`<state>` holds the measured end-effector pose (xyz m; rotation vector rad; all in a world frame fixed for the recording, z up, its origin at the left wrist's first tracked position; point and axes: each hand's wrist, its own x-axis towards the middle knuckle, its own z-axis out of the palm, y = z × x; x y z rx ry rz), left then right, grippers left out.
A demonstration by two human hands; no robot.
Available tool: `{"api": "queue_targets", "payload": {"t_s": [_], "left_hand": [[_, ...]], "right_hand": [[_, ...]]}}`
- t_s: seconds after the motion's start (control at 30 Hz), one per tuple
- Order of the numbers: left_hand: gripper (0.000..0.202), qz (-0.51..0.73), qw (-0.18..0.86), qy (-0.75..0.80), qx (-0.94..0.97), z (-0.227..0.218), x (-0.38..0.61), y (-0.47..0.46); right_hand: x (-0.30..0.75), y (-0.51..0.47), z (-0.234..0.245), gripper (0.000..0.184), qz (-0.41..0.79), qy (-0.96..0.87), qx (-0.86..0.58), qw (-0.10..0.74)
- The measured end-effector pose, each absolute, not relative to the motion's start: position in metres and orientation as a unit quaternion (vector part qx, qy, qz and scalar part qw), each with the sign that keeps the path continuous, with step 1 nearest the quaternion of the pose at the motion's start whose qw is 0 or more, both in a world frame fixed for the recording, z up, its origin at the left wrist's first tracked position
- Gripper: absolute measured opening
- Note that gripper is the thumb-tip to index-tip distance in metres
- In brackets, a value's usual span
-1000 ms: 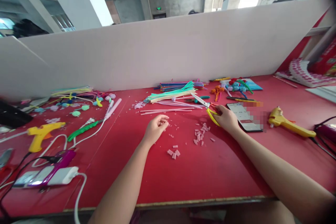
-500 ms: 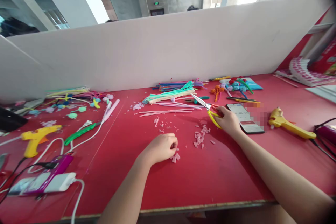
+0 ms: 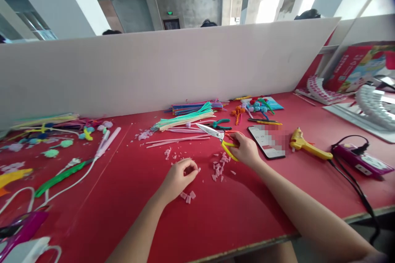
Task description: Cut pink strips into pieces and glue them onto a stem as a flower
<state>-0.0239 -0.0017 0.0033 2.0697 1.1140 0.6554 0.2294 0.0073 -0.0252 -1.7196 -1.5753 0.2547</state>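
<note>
Scissors (image 3: 211, 131) and small pink piece (image 3: 199, 169), over red table (image 3: 228, 218).
Piece: seemingly light, pliable; grip by edges; pinched in closed fingertips of left hand (image 3: 179, 177). Scissors: likely rigid; fingers of right hand (image 3: 246, 148) curled round handles (image 3: 230, 144). Pink scraps (image 3: 219, 168) between hands; phone (image 3: 261, 141) crowds right hand.

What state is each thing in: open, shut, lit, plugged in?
Scissors: in right hand, blades nearly closed
Left hand: pinching a small pink bit
Pink pieces: loose, scattered
Phone: screen lit
Right glue gun: lying down
Right power strip: plug inserted
Pliers: handles spread
Green sign: lit
</note>
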Motion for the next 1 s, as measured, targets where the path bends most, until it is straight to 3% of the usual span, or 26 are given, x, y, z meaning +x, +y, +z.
{"api": "queue_targets", "payload": {"t_s": [0.2,0.37,0.6,0.73,0.83,1.0], "left_hand": [[0.016,0.297,0.415,0.434,0.743,0.016,0.000,0.006],[0.021,0.370,0.452,0.450,0.676,0.001,0.011,0.014],[0.015,0.379,0.395,0.482,0.684,-0.017,0.005,0.007],[0.008,0.370,0.344,0.463,0.728,-0.019,0.008,0.001],[0.008,0.350,0.337,0.455,0.747,-0.018,0.010,-0.002],[0.008,0.335,0.345,0.460,0.746,-0.014,0.011,-0.002]], "right_hand": [[0.197,-0.001,-0.011,0.022,0.238,-0.638,-0.611,0.403],[0.163,-0.001,-0.007,0.018,0.350,-0.636,-0.544,0.421],[0.165,-0.002,-0.030,0.016,0.351,-0.572,-0.576,0.467],[0.162,-0.010,-0.030,0.018,0.416,-0.540,-0.554,0.477],[0.158,-0.015,-0.025,0.019,0.474,-0.502,-0.531,0.492],[0.158,-0.020,-0.026,0.020,0.459,-0.512,-0.542,0.483]]}}
